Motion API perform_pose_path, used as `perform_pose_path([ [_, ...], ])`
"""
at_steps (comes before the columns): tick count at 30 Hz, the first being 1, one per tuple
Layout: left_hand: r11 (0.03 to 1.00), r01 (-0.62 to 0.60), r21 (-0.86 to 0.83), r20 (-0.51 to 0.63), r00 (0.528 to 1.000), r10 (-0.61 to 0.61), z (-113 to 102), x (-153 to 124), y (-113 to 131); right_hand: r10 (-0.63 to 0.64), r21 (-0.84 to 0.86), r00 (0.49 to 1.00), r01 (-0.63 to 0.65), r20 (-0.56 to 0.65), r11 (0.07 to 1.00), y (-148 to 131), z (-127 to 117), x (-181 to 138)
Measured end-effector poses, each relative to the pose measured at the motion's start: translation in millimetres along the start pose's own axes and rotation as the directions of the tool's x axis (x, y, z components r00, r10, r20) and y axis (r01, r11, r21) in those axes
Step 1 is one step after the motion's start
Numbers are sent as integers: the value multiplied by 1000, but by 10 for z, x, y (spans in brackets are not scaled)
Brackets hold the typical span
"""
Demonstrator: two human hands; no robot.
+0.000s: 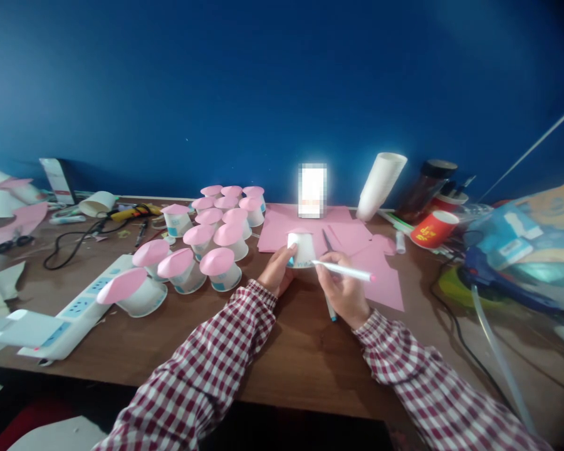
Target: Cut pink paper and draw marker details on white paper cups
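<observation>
Our left hand grips a paper cup, right hand a marker. Cup's likely light, crushable; we'd hold low.

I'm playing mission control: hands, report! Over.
Left hand holds white cup. Right hand grips pen, tip near cup. Pink-topped cups at left, clear of hands.

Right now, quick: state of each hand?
Left hand: closed, holding a white paper cup.
Right hand: closed, holding a white pen, tip near the cup.
</observation>
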State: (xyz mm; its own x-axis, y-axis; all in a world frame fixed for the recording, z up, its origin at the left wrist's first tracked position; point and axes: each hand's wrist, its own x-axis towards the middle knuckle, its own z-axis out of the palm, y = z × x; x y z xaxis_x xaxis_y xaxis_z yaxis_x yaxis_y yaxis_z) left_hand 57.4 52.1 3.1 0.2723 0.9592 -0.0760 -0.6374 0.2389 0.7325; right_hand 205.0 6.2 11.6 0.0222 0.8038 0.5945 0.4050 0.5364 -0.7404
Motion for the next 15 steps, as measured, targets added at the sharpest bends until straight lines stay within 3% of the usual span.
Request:
perform_pose_path([
  [15,1000,9,-17,-8,1000,-9,-16,2,-7,13,-17,1000,-13,-1,1000,59,1,-19],
])
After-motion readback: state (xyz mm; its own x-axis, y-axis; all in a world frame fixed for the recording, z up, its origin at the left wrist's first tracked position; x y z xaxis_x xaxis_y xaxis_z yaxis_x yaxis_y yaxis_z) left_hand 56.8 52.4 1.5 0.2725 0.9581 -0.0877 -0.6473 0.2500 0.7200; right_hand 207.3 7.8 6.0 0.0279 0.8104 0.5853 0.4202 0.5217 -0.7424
